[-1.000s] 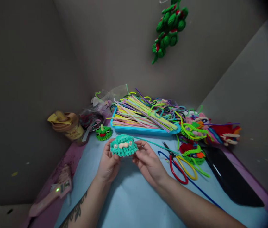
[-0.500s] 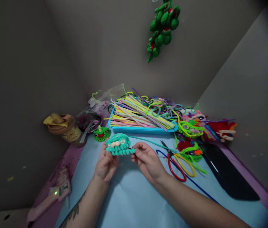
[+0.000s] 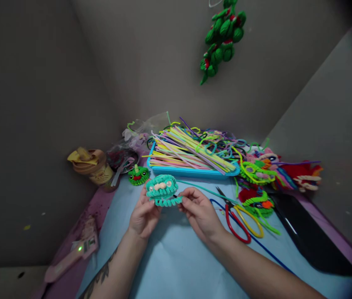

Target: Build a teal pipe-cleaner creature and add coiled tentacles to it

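A teal pipe-cleaner head [image 3: 162, 182] with pale round eyes and cream beads across its front sits up in the middle. My left hand [image 3: 144, 216] holds it at its left side, fingers closed around its edge and partly hidden behind it. Below the head runs a coiled teal pipe-cleaner strip [image 3: 168, 202], with a gap between the two at the right. The strip's right end is pinched between the thumb and fingers of my right hand [image 3: 198, 209]. Scissors [image 3: 236, 216] with one red and one yellow handle lie to the right of that hand.
A blue tray [image 3: 191, 172] full of pipe cleaners stands behind. Left are a small green pipe-cleaner head [image 3: 139, 176], a cup [image 3: 96, 168] and a pink glue gun [image 3: 76, 255]. Right lie more pipe-cleaner pieces [image 3: 258, 203] and a black slab [image 3: 313, 236].
The coiled strip now stands farther from the head's underside, opening a gap at the right. Both hands keep their grip. The whole view has shifted, so things appear farther right.
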A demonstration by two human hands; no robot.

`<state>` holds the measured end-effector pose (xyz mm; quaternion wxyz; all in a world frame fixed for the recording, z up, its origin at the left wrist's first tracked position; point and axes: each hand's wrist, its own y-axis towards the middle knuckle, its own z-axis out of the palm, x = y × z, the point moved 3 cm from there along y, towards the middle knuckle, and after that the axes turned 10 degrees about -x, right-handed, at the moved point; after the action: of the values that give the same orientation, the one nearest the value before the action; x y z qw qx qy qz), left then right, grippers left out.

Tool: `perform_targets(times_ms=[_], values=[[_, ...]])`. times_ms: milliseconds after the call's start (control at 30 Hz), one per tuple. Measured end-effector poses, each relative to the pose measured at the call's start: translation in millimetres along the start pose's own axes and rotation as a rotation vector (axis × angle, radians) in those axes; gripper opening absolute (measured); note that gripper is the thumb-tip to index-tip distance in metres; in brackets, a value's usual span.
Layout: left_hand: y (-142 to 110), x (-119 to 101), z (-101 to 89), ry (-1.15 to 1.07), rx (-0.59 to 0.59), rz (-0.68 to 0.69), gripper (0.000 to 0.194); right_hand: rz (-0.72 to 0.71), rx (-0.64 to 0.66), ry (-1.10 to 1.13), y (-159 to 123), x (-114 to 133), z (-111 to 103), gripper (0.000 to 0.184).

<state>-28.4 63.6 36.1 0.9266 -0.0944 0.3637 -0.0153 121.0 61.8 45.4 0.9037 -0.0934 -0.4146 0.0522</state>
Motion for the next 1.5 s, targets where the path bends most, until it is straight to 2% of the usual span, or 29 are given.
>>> perform_targets(times_ms=[233,467,633,967,1133,1367,1500], values=[[0.7,1.3,-2.4,0.015,0.020,0.025,0.077,-0.018,-0.026,0.019,-0.5,11.1,1.3,0.020],[-0.8,1.4,2.9,0.045,0.021,0.035,0.076,0.013,-0.111,0.083,14.3,8.8,-10.2,0.022],[-3.3,3.8,2.9,0.049,0.020,-0.002,0.069,0.091,-0.077,0.091,16.9,3.7,-9.5,0.024],[-4.1,11.2,4.1,0.076,0.101,-0.016,0.082,0.358,0.037,0.179,13.5,-6.2,-8.5,0.022],[-1.9,9.5,2.3,0.107,0.141,-0.020,0.080,0.386,0.062,0.246,14.0,-11.4,-10.6,0.023],[-2.7,11.5,3.0,0.115,0.195,-0.027,0.078,0.416,-0.013,0.343,15.2,-16.9,-13.9,0.026],[-4.5,12.8,6.6,0.137,0.187,-0.014,0.079,0.393,-0.025,0.372,16.6,-18.4,-15.6,0.028]])
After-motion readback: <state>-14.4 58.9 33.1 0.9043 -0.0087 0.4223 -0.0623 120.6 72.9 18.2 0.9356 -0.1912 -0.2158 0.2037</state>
